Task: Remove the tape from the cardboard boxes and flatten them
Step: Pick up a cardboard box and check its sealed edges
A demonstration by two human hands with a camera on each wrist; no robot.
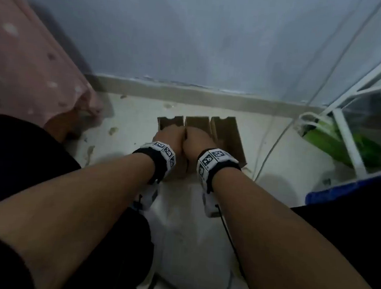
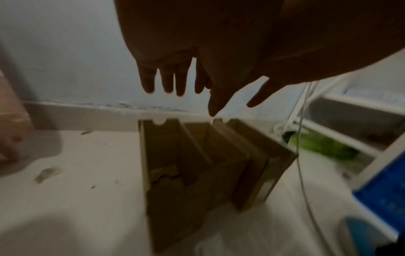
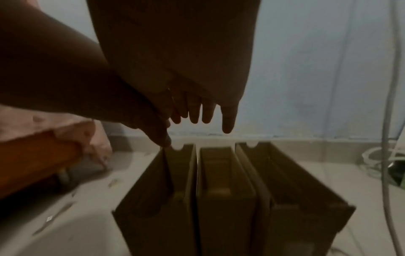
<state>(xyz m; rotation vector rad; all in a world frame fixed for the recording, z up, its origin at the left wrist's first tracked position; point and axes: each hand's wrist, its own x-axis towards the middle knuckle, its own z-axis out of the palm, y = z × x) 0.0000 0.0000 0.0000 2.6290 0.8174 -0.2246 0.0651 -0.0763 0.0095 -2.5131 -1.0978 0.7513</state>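
A brown cardboard box (image 1: 228, 133) stands open on the pale floor near the wall, its panels upright in three sections with notched far edges. It also fills the middle of the left wrist view (image 2: 197, 164) and the right wrist view (image 3: 225, 199). My left hand (image 1: 168, 134) and right hand (image 1: 199, 140) are side by side, touching each other, over the box's left and middle sections. Both have straight, spread fingers (image 2: 171, 81) (image 3: 206, 114) and hold nothing. One left fingertip (image 3: 166, 143) meets the left panel's top edge. I see no tape.
A pink dotted cloth (image 1: 31, 63) hangs at the left over something orange (image 3: 32, 155). A white rack (image 1: 345, 138), a green bag (image 1: 335, 144) and a blue object (image 1: 341, 190) stand at the right. A thin cable (image 1: 274, 137) hangs beside the box.
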